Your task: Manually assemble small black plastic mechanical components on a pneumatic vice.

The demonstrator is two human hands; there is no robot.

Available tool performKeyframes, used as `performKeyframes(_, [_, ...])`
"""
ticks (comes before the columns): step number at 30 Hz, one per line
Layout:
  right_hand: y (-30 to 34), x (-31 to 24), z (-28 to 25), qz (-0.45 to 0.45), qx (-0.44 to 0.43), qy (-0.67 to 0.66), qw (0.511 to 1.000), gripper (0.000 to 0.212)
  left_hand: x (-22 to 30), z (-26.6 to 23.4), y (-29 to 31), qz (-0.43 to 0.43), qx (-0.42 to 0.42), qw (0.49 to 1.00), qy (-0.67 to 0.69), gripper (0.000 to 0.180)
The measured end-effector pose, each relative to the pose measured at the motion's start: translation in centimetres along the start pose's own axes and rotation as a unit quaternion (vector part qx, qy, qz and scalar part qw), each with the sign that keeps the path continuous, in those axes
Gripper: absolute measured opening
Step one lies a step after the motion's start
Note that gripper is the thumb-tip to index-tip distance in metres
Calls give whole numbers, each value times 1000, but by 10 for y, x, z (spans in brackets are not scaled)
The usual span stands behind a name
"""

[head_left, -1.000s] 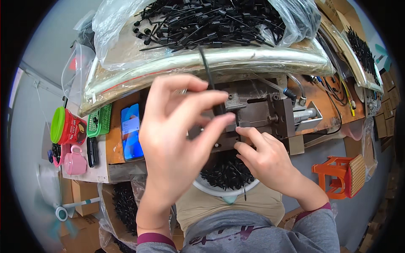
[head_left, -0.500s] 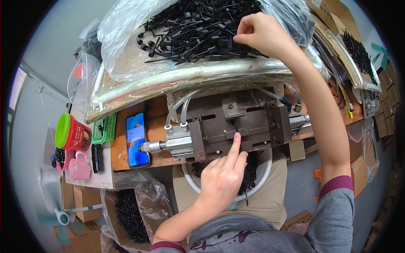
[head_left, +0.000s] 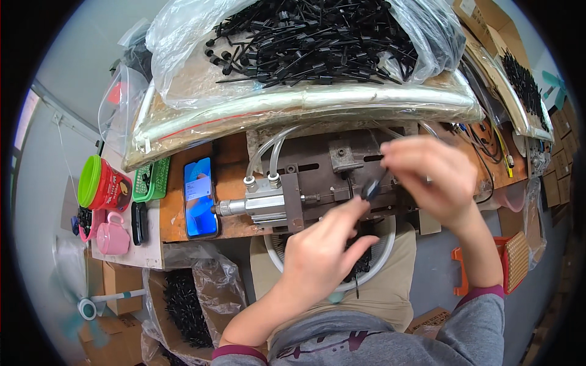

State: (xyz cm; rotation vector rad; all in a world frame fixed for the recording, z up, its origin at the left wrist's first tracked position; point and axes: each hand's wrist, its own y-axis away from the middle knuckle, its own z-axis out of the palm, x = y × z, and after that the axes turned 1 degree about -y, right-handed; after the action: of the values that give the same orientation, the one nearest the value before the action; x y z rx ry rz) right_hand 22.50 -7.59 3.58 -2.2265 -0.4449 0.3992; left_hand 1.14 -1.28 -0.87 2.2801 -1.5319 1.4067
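over the metal jig (head_left: 342, 177), right hand (head_left: 436, 180) pinching black pin (head_left: 371, 189), tilted up-right

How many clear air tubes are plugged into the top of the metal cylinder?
2: both clear tubes rise side by side from fittings on the metal cylinder, left of the hands, curving up and right. Others may be hidden.

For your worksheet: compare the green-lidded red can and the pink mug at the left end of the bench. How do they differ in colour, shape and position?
The red can is deep red with a bright green lid; the pink mug is pale pink all over. The red can is a plain cylinder, while the pink mug has a handle at its side. The red can sits farther from the person; the pink mug sits nearer. Both stand on the pale board left of the blue-screened phone.
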Motion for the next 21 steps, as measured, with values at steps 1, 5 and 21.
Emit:
performKeyframes(1, [5, -7, 1, -20, -20, -4, 1000, 16, 13, -8, -3, -52, 38, 992, 110, 44])
performKeyframes(5, [2, -15, 13, -63, -43, -17, 997, 23, 8, -26, -5, 10, 67, 991, 119, 37])
performKeyframes(21, [-115, 55, 67, 7, -69, 141, 988, 20, -12, 22, 6, 84, 4, 975, -207, 27])
